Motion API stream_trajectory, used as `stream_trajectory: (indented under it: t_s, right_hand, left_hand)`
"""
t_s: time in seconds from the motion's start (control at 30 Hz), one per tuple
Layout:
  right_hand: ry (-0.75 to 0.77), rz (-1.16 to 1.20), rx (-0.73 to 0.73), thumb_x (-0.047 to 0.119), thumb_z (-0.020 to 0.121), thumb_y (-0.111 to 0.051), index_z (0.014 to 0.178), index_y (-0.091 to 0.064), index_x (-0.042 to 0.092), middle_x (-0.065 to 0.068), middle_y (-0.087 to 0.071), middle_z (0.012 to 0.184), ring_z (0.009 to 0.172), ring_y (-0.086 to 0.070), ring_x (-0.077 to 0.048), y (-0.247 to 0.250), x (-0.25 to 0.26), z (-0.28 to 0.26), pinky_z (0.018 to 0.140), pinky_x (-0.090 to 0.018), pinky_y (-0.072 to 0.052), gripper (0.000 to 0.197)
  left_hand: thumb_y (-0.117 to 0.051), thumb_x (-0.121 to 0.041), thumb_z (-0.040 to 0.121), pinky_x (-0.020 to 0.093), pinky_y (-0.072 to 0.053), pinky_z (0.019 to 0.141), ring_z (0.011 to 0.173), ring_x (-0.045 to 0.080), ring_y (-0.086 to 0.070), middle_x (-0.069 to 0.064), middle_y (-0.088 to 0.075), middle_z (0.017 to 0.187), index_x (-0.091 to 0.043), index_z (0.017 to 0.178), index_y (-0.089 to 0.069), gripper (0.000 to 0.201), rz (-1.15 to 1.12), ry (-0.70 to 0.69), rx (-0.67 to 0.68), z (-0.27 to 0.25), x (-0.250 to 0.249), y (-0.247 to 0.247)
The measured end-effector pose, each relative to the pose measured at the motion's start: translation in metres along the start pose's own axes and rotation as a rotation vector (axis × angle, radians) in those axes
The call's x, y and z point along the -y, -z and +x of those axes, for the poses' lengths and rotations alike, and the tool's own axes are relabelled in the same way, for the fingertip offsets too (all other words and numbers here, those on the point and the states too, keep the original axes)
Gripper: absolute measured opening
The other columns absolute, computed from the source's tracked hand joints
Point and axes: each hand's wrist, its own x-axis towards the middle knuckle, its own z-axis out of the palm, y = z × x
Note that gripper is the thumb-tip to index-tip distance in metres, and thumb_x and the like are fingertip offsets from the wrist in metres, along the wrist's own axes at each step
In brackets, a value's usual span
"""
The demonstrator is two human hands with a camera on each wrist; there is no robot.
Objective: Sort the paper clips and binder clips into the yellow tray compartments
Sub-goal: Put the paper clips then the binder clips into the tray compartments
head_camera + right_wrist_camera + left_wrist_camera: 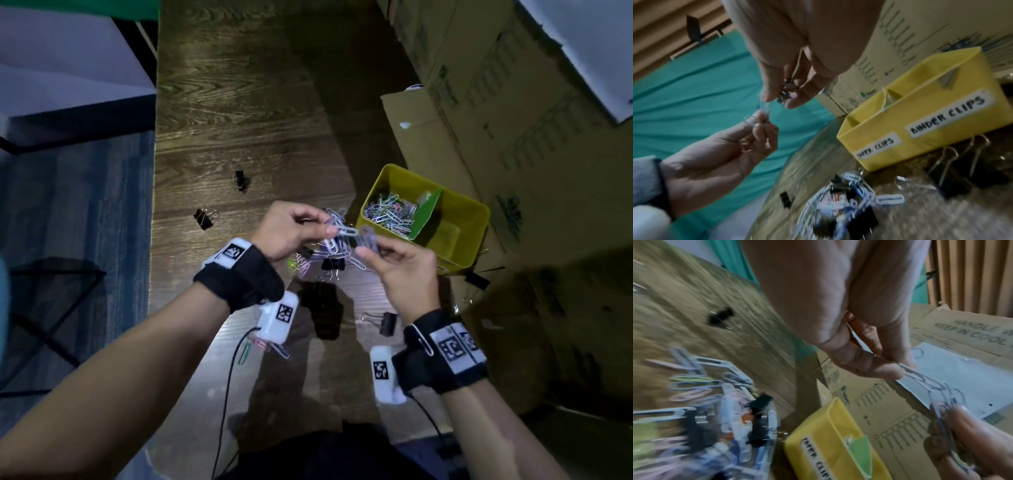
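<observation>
Both hands are raised above the wooden table, each pinching an end of a tangle of linked paper clips [349, 236]. My left hand [291, 226] pinches one pale clip [910, 371] between thumb and fingers. My right hand [394, 263] holds the rest of the bunch [941, 407]. Below them lies a mixed pile of paper clips and black binder clips [322, 260] [840, 204]. The yellow tray [479, 219] stands to the right; its left compartment holds many paper clips [390, 212], behind a green divider [426, 212]. Labels read "PAPER CLIPS" [877, 146] and "BINDER CLIPS" [947, 113].
Loose black binder clips lie on the table at far left [205, 217], further back [241, 180] and near my right wrist [385, 322]. A few coloured paper clips [263, 347] sit under my left wrist. Cardboard boxes [531, 120] crowd the right side; the table edge [154, 205] drops to carpet.
</observation>
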Motion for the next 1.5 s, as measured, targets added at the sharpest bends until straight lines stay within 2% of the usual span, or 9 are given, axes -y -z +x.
stream_trajectory:
  t_s: [0.27, 0.5, 0.63, 0.77, 0.93, 1.1, 1.27, 1.37, 1.5]
  right_hand:
    - [-0.052, -0.165, -0.183, 0.015, 0.079, -0.074, 0.102, -0.07, 0.004, -0.003, -0.071, 0.091, 0.078, -0.067, -0.011, 0.038, 0.001, 0.094, 0.072, -0.025, -0.056, 0.026]
    - [-0.124, -0.642, -0.106, 0.028, 0.085, -0.067, 0.106, -0.069, 0.01, -0.006, -0.071, 0.102, 0.096, -0.065, -0.02, 0.045, -0.021, 0.145, 0.085, -0.031, -0.053, 0.028]
    - [-0.128, -0.758, -0.004, 0.028, 0.088, -0.063, 0.111, -0.067, 0.015, -0.007, -0.069, 0.11, 0.101, -0.063, -0.021, 0.048, -0.021, 0.146, 0.087, -0.031, -0.052, 0.027]
    - [0.079, -0.658, 0.068, 0.018, 0.088, -0.062, 0.11, -0.068, 0.014, -0.004, -0.069, 0.107, 0.089, -0.06, -0.01, 0.036, -0.007, 0.12, 0.088, -0.026, -0.049, 0.023]
    - [0.341, -0.709, 0.449, 0.022, 0.088, -0.062, 0.105, -0.07, 0.018, 0.004, -0.064, 0.098, 0.083, -0.056, -0.011, -0.007, -0.014, 0.05, 0.08, -0.028, -0.048, 0.019]
    - [0.2, -0.986, 0.902, 0.03, 0.087, -0.064, 0.116, -0.062, 0.013, -0.013, -0.06, 0.116, 0.106, -0.058, -0.029, -0.063, -0.068, -0.024, 0.09, -0.033, -0.047, 0.034]
    - [0.084, -1.215, 0.85, 0.044, 0.082, -0.065, 0.121, -0.05, 0.004, -0.017, -0.051, 0.123, 0.112, -0.051, -0.037, -0.103, -0.096, -0.075, 0.091, -0.043, -0.046, 0.058]
    - [0.168, -1.306, 0.834, 0.023, 0.092, -0.055, 0.12, -0.052, 0.001, -0.018, -0.049, 0.122, 0.108, -0.055, -0.036, -0.12, -0.092, -0.086, 0.08, -0.042, -0.049, 0.035]
    - [0.253, -1.389, 0.883, 0.0, 0.093, -0.041, 0.116, -0.056, -0.003, -0.021, -0.054, 0.117, 0.108, -0.057, -0.038, -0.129, -0.083, -0.085, 0.079, -0.041, -0.047, 0.028]
  left_hand:
    - [-0.074, 0.003, 0.071, 0.021, -0.054, 0.055, 0.051, 0.01, -0.061, -0.001, -0.067, 0.056, 0.0, 0.08, -0.069, 0.01, 0.105, -0.009, -0.073, 0.091, -0.013, -0.081]
    - [-0.069, -0.032, 0.08, 0.02, -0.04, 0.074, 0.09, 0.017, -0.063, 0.003, -0.071, 0.096, -0.022, 0.106, -0.071, 0.028, 1.031, 0.004, 0.269, 0.119, -0.007, -0.091]
    - [-0.065, -0.026, 0.085, 0.024, -0.048, 0.086, 0.091, 0.016, -0.064, 0.003, -0.071, 0.103, -0.021, 0.114, -0.066, 0.029, 0.895, -0.017, 0.207, 0.111, -0.013, -0.074]
    - [-0.063, -0.016, 0.087, 0.041, -0.056, 0.073, 0.07, 0.025, -0.067, 0.01, -0.071, 0.08, -0.011, 0.095, -0.069, 0.011, 0.578, 0.005, 0.131, 0.085, -0.013, -0.03]
    - [-0.062, -0.02, 0.087, 0.025, -0.048, 0.066, 0.07, 0.017, -0.064, 0.003, -0.072, 0.082, -0.015, 0.092, -0.072, 0.012, 1.056, 0.043, 0.126, 0.029, 0.014, 0.045]
    - [-0.07, -0.022, 0.078, 0.029, -0.047, 0.079, 0.092, 0.029, -0.064, 0.012, -0.069, 0.099, -0.012, 0.103, -0.068, 0.027, 1.283, 0.187, 0.09, -0.043, 0.082, 0.073]
    - [-0.068, -0.038, 0.074, 0.031, -0.048, 0.082, 0.092, 0.03, -0.059, 0.011, -0.058, 0.099, -0.016, 0.104, -0.066, 0.037, 1.297, 0.226, -0.049, -0.08, 0.126, 0.052]
    - [-0.069, -0.028, 0.067, 0.022, -0.05, 0.059, 0.068, 0.023, -0.062, 0.003, -0.06, 0.071, -0.02, 0.073, -0.072, 0.01, 1.369, 0.06, 0.012, -0.087, 0.128, 0.045]
    - [-0.07, -0.008, 0.067, 0.029, -0.05, 0.06, 0.071, 0.033, -0.062, 0.012, -0.06, 0.075, -0.01, 0.078, -0.068, 0.011, 1.343, 0.003, 0.157, -0.093, 0.129, 0.06]
